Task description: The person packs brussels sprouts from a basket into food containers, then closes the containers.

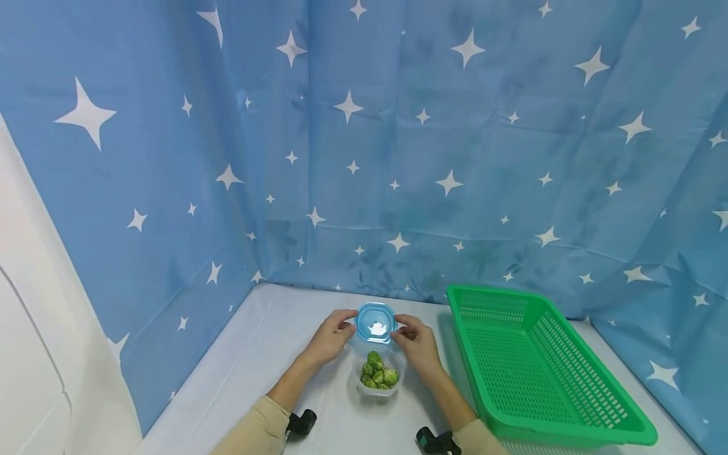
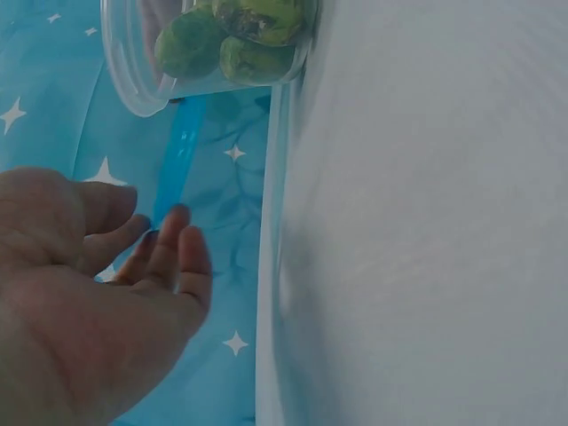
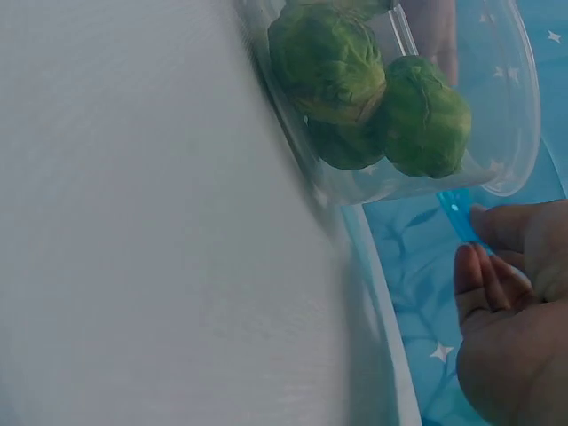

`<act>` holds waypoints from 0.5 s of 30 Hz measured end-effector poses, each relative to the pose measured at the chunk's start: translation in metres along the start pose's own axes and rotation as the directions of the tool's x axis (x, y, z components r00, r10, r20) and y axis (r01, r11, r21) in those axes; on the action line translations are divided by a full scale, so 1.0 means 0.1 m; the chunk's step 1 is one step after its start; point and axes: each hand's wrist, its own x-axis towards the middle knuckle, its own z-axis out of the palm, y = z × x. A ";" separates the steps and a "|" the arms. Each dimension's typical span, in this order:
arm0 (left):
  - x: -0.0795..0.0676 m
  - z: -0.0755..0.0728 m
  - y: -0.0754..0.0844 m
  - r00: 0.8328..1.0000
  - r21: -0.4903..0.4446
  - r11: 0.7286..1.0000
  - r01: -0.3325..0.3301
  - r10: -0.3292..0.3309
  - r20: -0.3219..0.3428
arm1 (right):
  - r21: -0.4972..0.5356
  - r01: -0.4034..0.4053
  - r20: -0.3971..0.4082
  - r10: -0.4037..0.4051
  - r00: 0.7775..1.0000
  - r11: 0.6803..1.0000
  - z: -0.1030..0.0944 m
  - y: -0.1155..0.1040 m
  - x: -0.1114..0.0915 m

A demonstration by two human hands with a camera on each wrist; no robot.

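Observation:
Between both hands is a translucent blue lid (image 1: 375, 322), raised just beyond a clear plastic container (image 1: 376, 392). My left hand (image 1: 330, 336) pinches the lid's left edge, and my right hand (image 1: 418, 344) pinches its right edge. Inside the container lie several green Brussels sprouts (image 1: 378, 373); the top is uncovered. In the left wrist view the lid (image 2: 180, 160) appears edge-on at the fingertips of the left hand (image 2: 115, 284). From the right wrist, the right hand (image 3: 519, 302) has thumb and fingers on the lid (image 3: 457, 217), mostly hidden by the container (image 3: 355, 188).
To the right stands a large green plastic basket (image 1: 546, 366) with perforated walls. A white cloth (image 1: 239, 354) covers the table. Blue curtains with white stars (image 1: 398, 158) hang behind and at the sides. Each wrist wears a black device (image 1: 301, 423).

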 end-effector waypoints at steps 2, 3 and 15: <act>0.00 0.01 0.02 0.999 0.000 0.999 -0.035 0.035 -0.035 | 0.016 0.035 0.001 -0.035 0.999 0.999 0.00 -0.02 0.00; 0.00 0.02 0.04 0.997 0.002 0.999 -0.050 0.050 -0.055 | 0.025 0.052 0.003 -0.052 0.999 0.998 -0.01 -0.03 0.00; -0.02 -0.05 0.25 0.984 -0.037 0.995 -0.091 0.084 -0.157 | 0.083 0.141 0.026 -0.144 0.989 0.986 -0.06 -0.31 -0.04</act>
